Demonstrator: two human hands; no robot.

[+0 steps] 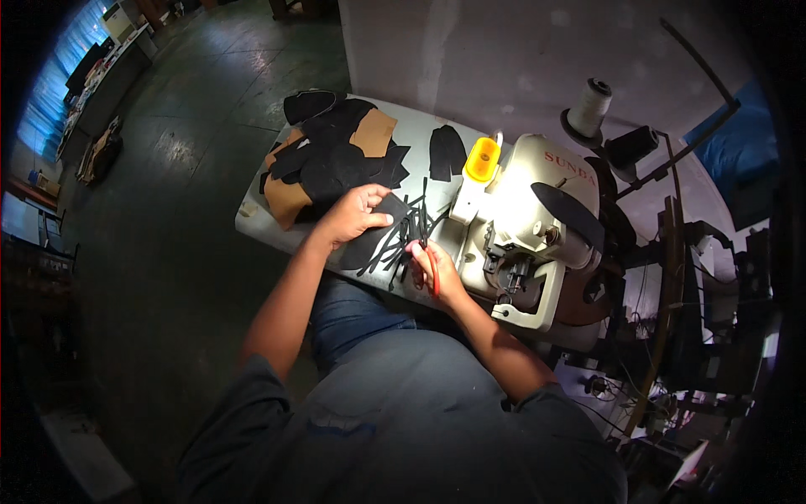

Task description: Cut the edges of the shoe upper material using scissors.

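My left hand (359,215) pinches a flat dark piece of leather or cloth (395,205) between thumb and fingers, over the near edge of the white table. My right hand (437,270) is closed round red-handled scissors (435,275), just left of the sewing machine. Their blades cannot be made out among the dark strips. A tangle of narrow black strips (391,249) lies between both hands. Beyond my left hand is a heap of black cut pieces (336,164), with tan pieces (374,133) among them.
A cream industrial sewing machine (519,176) stands on the table's right side, with a yellow container (482,160) at its left. One black piece (447,153) lies apart near the wall. Thread cones (589,109) stand behind the machine. The white table (417,126) ends close to my lap.
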